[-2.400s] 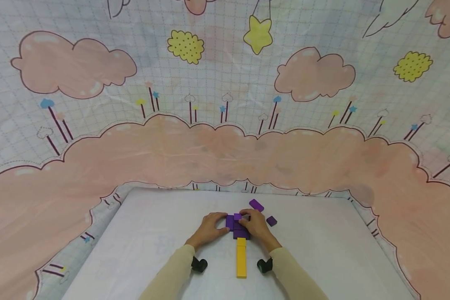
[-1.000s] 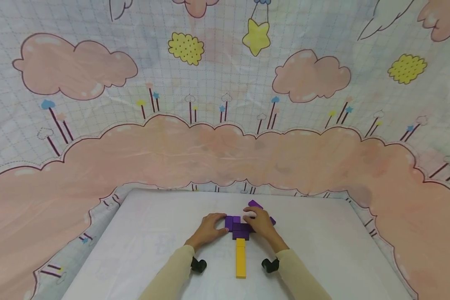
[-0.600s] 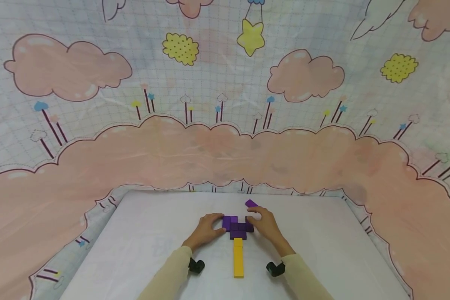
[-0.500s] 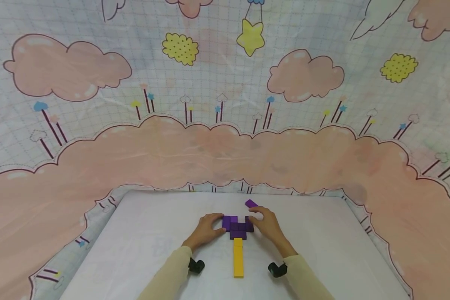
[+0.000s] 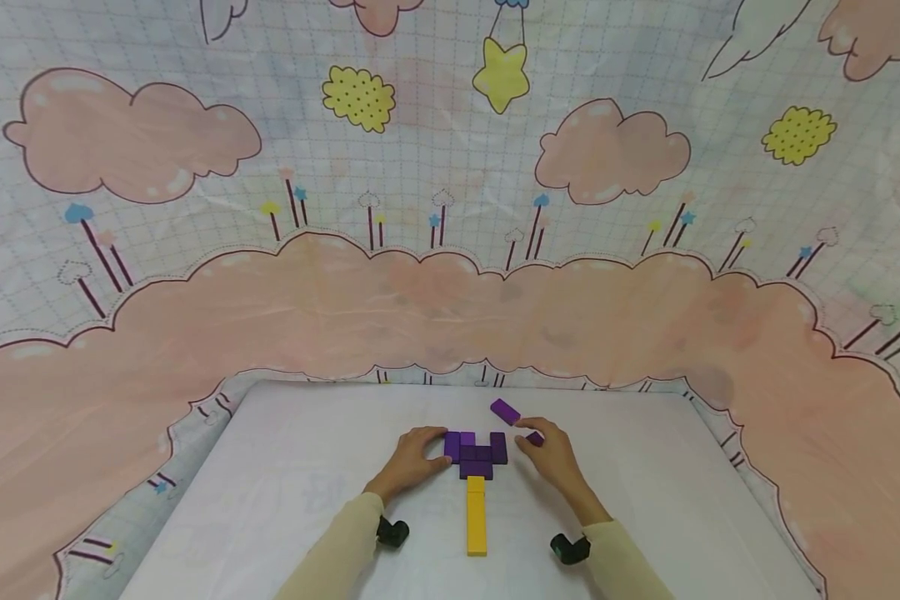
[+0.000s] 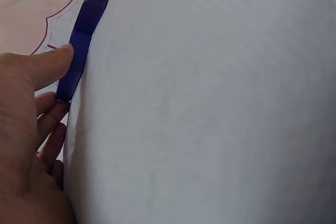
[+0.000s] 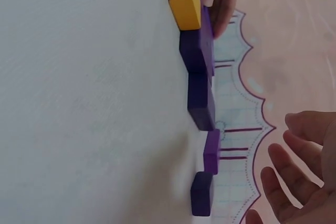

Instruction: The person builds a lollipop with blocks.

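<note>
Purple blocks form a flat shape on the white tabletop, above a column of yellow blocks (image 5: 477, 522). My left hand (image 5: 405, 458) holds the leftmost purple block (image 5: 452, 448) between thumb and finger at its two ends; the left wrist view shows the thumb (image 6: 55, 64) pressed against it. A dark purple block (image 5: 498, 448) makes up the shape's right side, with a gap between it and a lighter purple block (image 5: 468, 438). My right hand (image 5: 557, 460) hovers by a small purple block (image 5: 535, 438), partly covering it; its spread fingers hold nothing and stay apart from the blocks in the right wrist view.
A loose oblong purple block (image 5: 505, 412) lies at an angle beyond the shape, close to the right fingertips. The white tabletop (image 5: 307, 517) reaches the patterned cloth (image 5: 420, 308) at its far edge. A dark wrist camera sits on each wrist.
The right hand has let go of the dark purple block, now at the shape's right side, and moved right to the small block. The left hand stays at the leftmost block.
</note>
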